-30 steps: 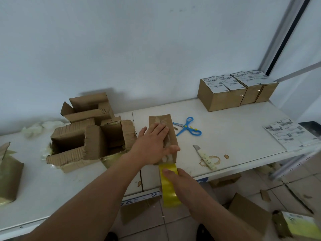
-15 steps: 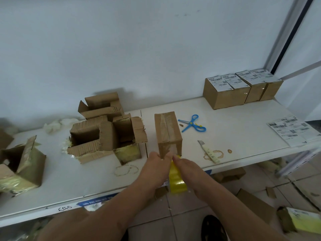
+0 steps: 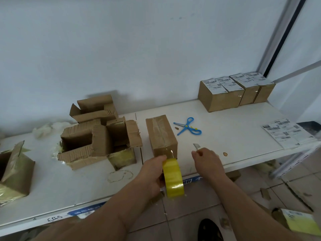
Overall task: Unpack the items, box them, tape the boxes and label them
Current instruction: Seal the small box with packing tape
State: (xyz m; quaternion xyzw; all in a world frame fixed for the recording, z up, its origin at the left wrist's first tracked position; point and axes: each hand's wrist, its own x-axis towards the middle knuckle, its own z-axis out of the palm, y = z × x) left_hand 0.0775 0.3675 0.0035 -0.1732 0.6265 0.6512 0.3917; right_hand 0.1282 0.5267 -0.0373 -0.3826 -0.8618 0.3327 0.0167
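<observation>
Cardboard boxes on a long white table (image 3: 225, 136), one being taped at its middle.

Largest, at 9 o'clock of centre, a cluster of torn-open brown corrugated cartons (image 3: 97, 136) shows dark hollow insides; what they hold cannot be told. At 1 o'clock a row of sealed brown boxes with white printed labels (image 3: 234, 91) stands against the wall. Dead centre lies the closed oblong brown box with clear tape along its top seam (image 3: 161, 134), its near end touching the yellow roll of packing tape (image 3: 173, 178). At 3 o'clock lies a sheet of white barcode labels (image 3: 286, 133); at 2 o'clock, blue plastic scissors (image 3: 188, 126). The left hand (image 3: 152, 174) curls its fingers round the roll at 6 o'clock. The right hand (image 3: 206, 159), fingers bent, closes on a box-cutter knife (image 3: 196, 146) whose blade tip pokes out.
</observation>
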